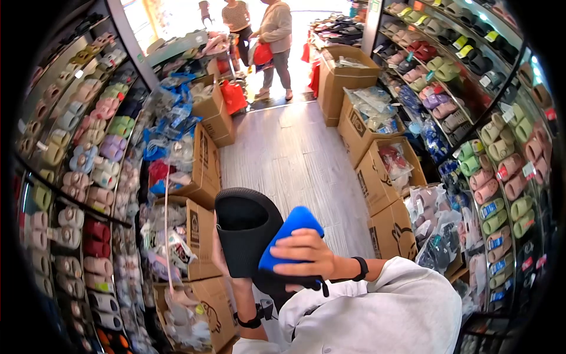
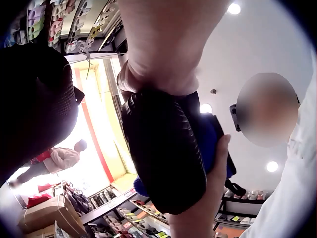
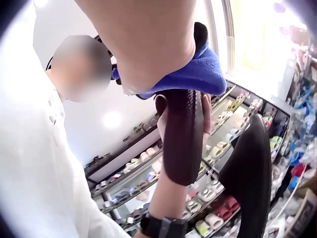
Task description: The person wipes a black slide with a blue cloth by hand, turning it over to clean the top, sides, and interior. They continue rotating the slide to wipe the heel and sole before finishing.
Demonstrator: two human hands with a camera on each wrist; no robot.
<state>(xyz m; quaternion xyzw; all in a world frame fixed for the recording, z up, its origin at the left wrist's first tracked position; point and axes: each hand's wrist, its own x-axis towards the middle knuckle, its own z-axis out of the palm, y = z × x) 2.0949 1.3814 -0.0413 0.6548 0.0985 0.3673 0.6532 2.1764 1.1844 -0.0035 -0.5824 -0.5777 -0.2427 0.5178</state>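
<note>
At 7 o'clock from head view's centre, left hand [image 1: 220,256] holds black slipper [image 1: 247,236], fingers wrapped round it. Right hand [image 1: 306,255] at slipper's 4 o'clock, fingers curled over cloth [image 1: 300,220]. Good wiping likely wants steady left grip, cloth flat, even pressure round slipper's curves.
</note>
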